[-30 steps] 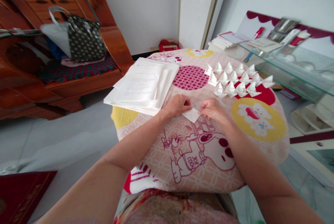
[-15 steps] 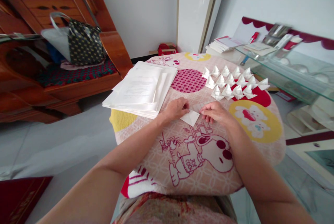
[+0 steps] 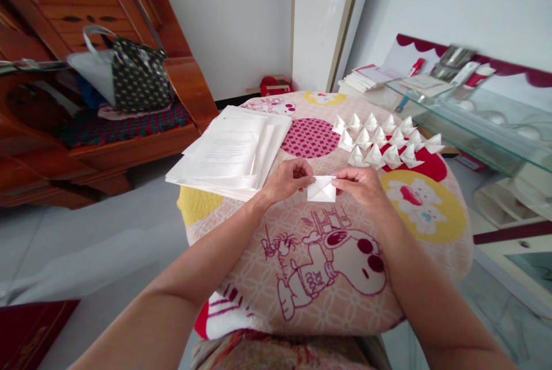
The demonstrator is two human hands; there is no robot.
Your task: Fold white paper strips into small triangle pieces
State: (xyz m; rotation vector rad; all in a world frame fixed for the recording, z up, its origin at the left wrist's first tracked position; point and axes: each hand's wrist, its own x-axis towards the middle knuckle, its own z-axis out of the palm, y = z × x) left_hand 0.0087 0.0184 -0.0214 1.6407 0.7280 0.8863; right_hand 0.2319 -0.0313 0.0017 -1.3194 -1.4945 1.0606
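Observation:
A small folded white paper (image 3: 321, 189), squarish with crease lines on its face, is held between both hands above the cloth-covered table (image 3: 250, 243). My left hand (image 3: 291, 179) pinches its upper left corner between thumb and fingers. On the other side, my right hand (image 3: 359, 184) grips the upper right corner. Several folded white paper pieces (image 3: 374, 155) with upright points stand in rows beyond my right hand. A stack of white sheets (image 3: 228, 151) lies to the left of my left hand, the top one showing faint print.
A glass shelf (image 3: 470, 117) with cups and papers stands at the right of the table. Another pile of papers (image 3: 366, 78) is behind the folded pieces. At the left, a wooden bench (image 3: 129, 151) holds a dotted bag (image 3: 140, 77).
The small paper has turned from a diamond position to a level one, with its edge upward. Both hands now hold its upper corners. The view has shifted slightly.

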